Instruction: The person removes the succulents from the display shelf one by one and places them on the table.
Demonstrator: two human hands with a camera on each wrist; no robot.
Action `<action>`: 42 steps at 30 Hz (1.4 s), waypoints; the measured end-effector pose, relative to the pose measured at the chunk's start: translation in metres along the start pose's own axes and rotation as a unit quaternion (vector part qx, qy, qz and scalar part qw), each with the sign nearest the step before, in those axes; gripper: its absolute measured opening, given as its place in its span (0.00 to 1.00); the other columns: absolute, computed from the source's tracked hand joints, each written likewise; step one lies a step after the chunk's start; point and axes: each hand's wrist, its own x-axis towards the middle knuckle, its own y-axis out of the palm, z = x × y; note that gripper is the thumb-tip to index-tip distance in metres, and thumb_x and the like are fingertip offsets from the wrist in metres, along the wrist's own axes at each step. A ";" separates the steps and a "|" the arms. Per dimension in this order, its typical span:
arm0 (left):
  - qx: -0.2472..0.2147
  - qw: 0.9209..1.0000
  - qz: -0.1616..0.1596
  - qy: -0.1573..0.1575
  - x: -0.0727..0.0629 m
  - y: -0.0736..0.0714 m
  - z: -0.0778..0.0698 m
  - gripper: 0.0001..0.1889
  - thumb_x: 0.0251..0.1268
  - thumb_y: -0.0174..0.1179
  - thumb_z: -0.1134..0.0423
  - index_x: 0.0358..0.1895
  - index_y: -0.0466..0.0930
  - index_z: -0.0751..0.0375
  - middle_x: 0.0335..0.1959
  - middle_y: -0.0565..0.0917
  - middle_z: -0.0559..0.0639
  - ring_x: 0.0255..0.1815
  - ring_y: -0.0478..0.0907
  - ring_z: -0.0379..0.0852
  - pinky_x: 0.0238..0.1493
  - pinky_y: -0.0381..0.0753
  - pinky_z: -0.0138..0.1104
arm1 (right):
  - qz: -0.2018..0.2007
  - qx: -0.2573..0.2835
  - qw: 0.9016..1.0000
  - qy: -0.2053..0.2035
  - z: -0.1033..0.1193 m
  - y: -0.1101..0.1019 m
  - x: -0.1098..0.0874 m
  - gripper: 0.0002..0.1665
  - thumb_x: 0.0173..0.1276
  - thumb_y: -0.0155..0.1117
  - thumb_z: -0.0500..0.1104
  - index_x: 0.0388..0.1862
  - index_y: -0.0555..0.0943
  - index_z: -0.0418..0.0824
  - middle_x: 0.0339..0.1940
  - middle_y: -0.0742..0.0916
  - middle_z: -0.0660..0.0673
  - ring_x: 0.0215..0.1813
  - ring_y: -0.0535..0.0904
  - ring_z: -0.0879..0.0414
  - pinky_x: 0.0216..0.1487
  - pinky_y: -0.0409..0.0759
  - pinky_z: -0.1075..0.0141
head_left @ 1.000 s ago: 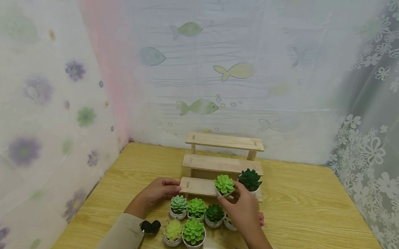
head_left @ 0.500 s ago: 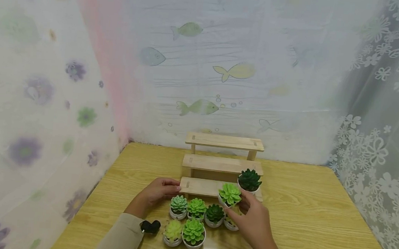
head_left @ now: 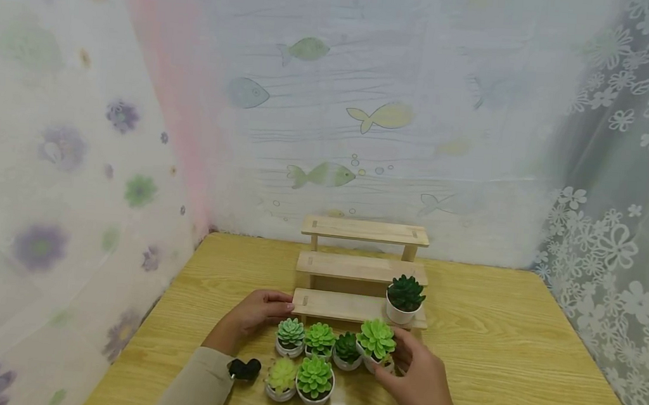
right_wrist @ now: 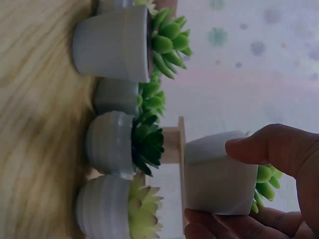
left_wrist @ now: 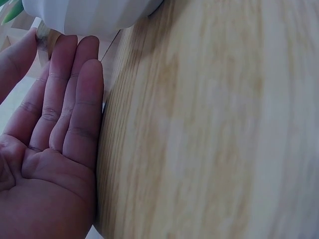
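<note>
My right hand (head_left: 422, 378) grips a bright green artificial succulent (head_left: 377, 338) by its white pot (right_wrist: 219, 184), thumb on one side and fingers on the other. The pot is raised off the table, overlapping another potted plant in the head view. My left hand (head_left: 258, 312) is at the left end of the lowest step of a three-tier wooden shelf (head_left: 333, 305); in the left wrist view the step's end lies between thumb and nearly straight fingers (left_wrist: 84, 104). A dark green succulent (head_left: 406, 293) in a white pot stands on the right end of that step.
In front of the shelf stand several potted succulents, among them a pale green one (head_left: 291, 331), a small dark green one (head_left: 346, 347), a yellow-green one (head_left: 282, 373) and a larger bright green one (head_left: 315, 376). The wooden table (head_left: 496, 343) meets patterned curtains (head_left: 330, 133) at the back.
My right hand has brought the bright green succulent from over the lowest step down towards me and slightly right. My left hand and the shelf have stayed in place.
</note>
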 end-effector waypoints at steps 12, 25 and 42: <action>0.003 1.000 0.004 0.002 -0.001 -0.001 0.000 0.27 0.75 0.65 0.58 0.67 0.75 0.74 0.57 0.85 0.61 0.59 0.85 0.54 0.60 0.85 0.43 | 0.051 0.046 0.998 -0.012 -0.020 0.005 -0.014 0.40 0.51 0.84 0.37 0.65 0.80 0.38 0.56 0.89 0.40 0.55 0.88 0.47 0.53 0.88 0.61; 0.004 1.000 0.008 0.007 -0.003 -0.001 -0.002 0.28 0.75 0.64 0.58 0.68 0.74 0.76 0.57 0.85 0.62 0.60 0.85 0.56 0.60 0.85 0.44 | 0.125 0.027 0.991 -0.043 -0.038 0.007 -0.015 0.37 0.54 0.83 0.42 0.62 0.81 0.35 0.55 0.88 0.38 0.49 0.90 0.52 0.49 0.88 0.64; 0.006 1.000 -0.006 -0.008 0.001 -0.001 0.001 0.27 0.74 0.66 0.57 0.68 0.76 0.72 0.57 0.86 0.59 0.59 0.85 0.52 0.60 0.85 0.42 | 0.233 0.107 0.964 -0.064 -0.053 0.022 -0.010 0.37 0.58 0.75 0.35 0.67 0.76 0.29 0.66 0.80 0.27 0.62 0.83 0.36 0.58 0.86 0.61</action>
